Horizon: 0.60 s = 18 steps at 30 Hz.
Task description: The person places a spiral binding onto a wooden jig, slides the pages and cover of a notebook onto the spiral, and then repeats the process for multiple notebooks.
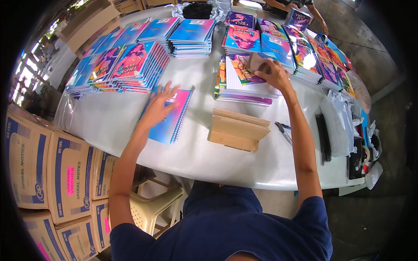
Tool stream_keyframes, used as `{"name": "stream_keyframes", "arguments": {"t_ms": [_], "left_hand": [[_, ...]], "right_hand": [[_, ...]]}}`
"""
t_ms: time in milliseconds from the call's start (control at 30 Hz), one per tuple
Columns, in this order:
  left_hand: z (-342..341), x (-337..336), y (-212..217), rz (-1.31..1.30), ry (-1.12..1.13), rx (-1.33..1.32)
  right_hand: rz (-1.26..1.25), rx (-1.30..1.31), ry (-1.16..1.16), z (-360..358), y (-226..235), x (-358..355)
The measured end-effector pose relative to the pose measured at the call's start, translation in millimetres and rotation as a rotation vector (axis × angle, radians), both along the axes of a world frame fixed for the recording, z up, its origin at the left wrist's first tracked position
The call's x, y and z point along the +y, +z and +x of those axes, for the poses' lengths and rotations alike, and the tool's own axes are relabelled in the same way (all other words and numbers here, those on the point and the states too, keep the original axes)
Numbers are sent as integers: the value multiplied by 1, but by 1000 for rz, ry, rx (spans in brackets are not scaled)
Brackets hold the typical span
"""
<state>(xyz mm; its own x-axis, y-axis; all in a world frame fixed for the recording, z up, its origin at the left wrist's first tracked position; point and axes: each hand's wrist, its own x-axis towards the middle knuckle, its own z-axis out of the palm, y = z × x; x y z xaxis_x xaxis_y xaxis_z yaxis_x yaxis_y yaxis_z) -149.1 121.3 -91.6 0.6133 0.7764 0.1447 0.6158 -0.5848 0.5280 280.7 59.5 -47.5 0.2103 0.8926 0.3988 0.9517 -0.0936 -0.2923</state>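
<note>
White desk [130,124] carrying rows of stacked spiral notebooks [139,61], with cardboard boxes [48,169] piled on the floor to the left. Left hand [159,106] lying flat on a pink-and-blue notebook [174,126] near the desk's front edge, fingers [167,90] spread and released. Right hand [272,74] resting on a stack of open notebooks [244,87] further back, fingers clenching a small brown block [257,61]. Wooden block [237,129] sitting between the two arms; black spiral coils [323,139] lying at the right.

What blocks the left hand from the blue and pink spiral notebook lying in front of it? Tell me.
Nothing visible: the left hand already rests flat on the spiral notebook, fingers spread, with bare white table around it.
</note>
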Motion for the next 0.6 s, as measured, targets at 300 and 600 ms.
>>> {"name": "stream_keyframes", "arguments": {"t_ms": [300, 600], "left_hand": [[197, 37, 35, -705, 329, -501], [155, 81, 1, -849, 175, -396]], "right_hand": [[225, -132, -21, -34, 37, -34], [-13, 379, -80, -29, -1, -196]]}}
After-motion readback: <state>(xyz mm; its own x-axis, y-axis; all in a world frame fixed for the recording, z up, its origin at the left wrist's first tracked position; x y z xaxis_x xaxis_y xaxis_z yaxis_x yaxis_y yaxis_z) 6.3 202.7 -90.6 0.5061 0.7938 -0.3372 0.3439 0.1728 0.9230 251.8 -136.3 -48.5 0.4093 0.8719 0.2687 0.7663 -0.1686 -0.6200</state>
